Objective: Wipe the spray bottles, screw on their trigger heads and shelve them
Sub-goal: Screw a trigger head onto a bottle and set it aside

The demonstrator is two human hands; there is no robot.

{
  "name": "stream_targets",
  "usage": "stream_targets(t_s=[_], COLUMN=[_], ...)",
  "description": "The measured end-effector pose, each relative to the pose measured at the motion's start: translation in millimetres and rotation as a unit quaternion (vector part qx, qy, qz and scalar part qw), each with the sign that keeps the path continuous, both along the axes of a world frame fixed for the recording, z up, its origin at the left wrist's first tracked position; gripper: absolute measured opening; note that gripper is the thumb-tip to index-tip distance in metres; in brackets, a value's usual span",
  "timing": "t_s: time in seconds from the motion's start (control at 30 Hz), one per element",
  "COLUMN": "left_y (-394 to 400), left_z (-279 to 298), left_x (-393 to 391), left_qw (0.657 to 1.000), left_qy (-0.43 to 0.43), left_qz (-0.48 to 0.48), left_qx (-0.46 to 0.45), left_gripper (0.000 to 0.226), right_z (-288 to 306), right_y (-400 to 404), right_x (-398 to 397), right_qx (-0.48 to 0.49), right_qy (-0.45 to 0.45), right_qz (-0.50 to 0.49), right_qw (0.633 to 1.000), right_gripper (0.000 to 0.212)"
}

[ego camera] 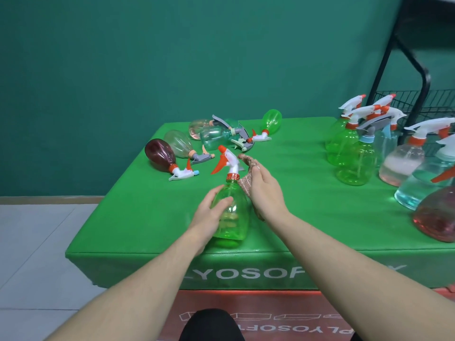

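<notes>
Standing near the front edge of a green padded table (283,168), a green spray bottle (231,217) is being gripped around its body by the left hand (211,212), whose thumb and fingers are being curled onto the plastic. A white trigger head (227,161) with an orange lever and an orange collar is being carried on the bottle's neck. A brown cloth (247,178) is being pressed against the bottle's right shoulder by the right hand (266,190), with the fingers being wrapped behind the fabric and the thumb being laid along its front. Toward the table's far left, a cluster of lying bottles (211,136) is being shown on its sides, a dark red bottle (160,155) being the nearest of them. Along the right side, a group of upright bottles (364,148) with heads fitted is being displayed, green ones in front and clear and pink ones behind and beside. Behind that group, a black wire rack (418,102) is being seen against the green wall.
</notes>
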State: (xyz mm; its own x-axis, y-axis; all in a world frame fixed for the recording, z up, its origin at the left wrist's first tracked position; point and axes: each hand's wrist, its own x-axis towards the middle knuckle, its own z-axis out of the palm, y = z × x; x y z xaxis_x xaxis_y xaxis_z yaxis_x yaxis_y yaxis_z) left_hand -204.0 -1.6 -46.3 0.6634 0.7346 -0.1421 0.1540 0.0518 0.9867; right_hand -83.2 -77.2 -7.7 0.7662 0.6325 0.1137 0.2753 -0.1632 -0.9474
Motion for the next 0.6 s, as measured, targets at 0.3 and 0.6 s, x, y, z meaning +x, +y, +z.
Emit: stream_targets(t_s=[0.3, 0.6], left_y=[-2.6, -1.9], left_z=[-6.1, -7.0], left_x=[0.6, 0.6], left_qw=[0.998, 0.999], left_qy=[0.002, -0.021], left_qz=[0.056, 0.045], left_qx=[-0.022, -0.014], left_gripper=[0.056, 0.079], right_z=[-10.4, -10.1], right_y=[30.3, 34.2], right_x=[-14.0, -17.0], right_qx=[-0.031, -0.065], right_qy=[-0.063, -0.178], right_qz=[0.087, 0.150], right_qw=[0.994, 0.970], right_gripper=[0.049, 0.049])
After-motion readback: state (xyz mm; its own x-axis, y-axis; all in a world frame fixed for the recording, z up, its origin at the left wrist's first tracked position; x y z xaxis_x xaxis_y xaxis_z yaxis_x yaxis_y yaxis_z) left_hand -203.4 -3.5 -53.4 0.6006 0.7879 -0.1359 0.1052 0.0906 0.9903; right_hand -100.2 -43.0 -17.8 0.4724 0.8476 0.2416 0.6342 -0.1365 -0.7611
